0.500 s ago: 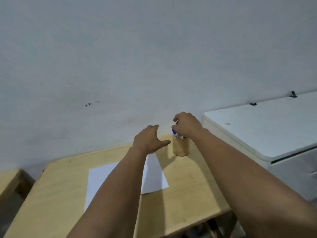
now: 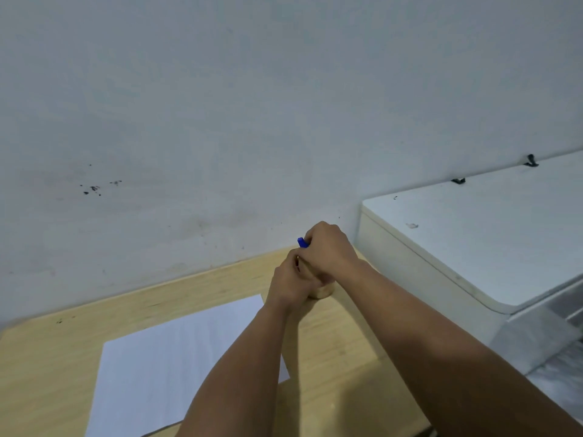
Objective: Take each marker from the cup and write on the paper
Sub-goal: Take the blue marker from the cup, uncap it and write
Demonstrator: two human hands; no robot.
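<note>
Up at the far edge of the wooden bench (image 2: 47,373), close to the wall (image 2: 220,105), both hands meet over a small tan cup (image 2: 321,291). Only the cup's lower rim shows beneath the knuckles; its opening and whatever it holds are hidden by the hands. The left hand (image 2: 288,287) is curled around the cup's near side, fingers wrapped against it. The right hand (image 2: 329,250) sits just above, closed in a fist around a marker (image 2: 303,242), of which only the blue cap end pokes out to the left of the fingers, tilted up toward the wall. Whether the marker's lower end is inside the cup cannot be told. A white sheet of paper (image 2: 164,367) lies flat on the bench nearer the person, its far right corner just beside the left wrist and partly covered by the left forearm; no writing shows on it. To the right, a white cabinet (image 2: 473,234) stands beside the bench, its top higher than the bench surface.
</note>
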